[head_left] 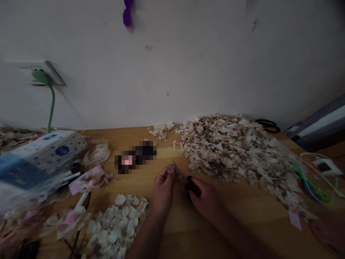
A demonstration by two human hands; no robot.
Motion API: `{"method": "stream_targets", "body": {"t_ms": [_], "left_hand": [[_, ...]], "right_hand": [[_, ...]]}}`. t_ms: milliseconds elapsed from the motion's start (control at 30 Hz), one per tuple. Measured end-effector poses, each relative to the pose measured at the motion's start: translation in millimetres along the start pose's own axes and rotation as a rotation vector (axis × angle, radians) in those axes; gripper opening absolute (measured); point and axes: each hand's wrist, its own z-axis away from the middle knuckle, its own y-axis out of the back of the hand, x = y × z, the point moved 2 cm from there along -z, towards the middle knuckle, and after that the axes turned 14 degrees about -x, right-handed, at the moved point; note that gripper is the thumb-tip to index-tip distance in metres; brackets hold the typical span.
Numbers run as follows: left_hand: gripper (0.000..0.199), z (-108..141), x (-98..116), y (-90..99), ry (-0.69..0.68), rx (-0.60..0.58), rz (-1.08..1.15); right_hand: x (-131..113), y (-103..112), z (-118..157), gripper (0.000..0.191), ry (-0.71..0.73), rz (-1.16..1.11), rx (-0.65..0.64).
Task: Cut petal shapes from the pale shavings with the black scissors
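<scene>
My left hand (164, 185) is closed in a pinch on a small, thin, pale petal-like piece (169, 168). In my right hand (208, 199) is a pair of scissors (192, 187) with black handles. Their blades point up and left, close beside the pinched piece; whether they touch it I cannot tell. Below and left of my left hand lies a heap of rounded, whitish petal-like pieces (115, 230). Beyond my right hand spreads a large pile of dry, papery, beige and brown flakes (223, 147).
A dotted tissue box (61, 147) stands at the left, near pens (71, 177) and pink-centred artificial flowers (71, 217). A blurred-out dark object (138, 154) lies mid-table. Black handles (268, 125) show behind the pile. A white cable (309, 154) and charger (325, 166) lie at right.
</scene>
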Motion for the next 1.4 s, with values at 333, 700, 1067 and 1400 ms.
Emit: {"method": "stream_targets", "body": {"t_ms": [333,700,1067,1400], "left_hand": [[0.022,-2.8,-1.0,0.5,-0.052,-0.011,0.181],[0.021,-1.6,-2.2,4.1,-0.038,0.028,0.069],[0.024,-1.8,1.1,2.4,-0.021,0.059,0.058],[0.023,-1.6,-2.3,2.8,-0.027,0.026,0.048]], "right_hand": [[-0.2,-0.4,1.2,0.025,0.014,0.019,0.006],[-1.9,-1.3,1.8,0.03,-0.004,0.065,-0.01],[0.7,-0.4,2.3,0.027,-0.006,0.058,-0.025],[2.3,-0.5,1.0,0.029,0.011,0.024,-0.008]]}}
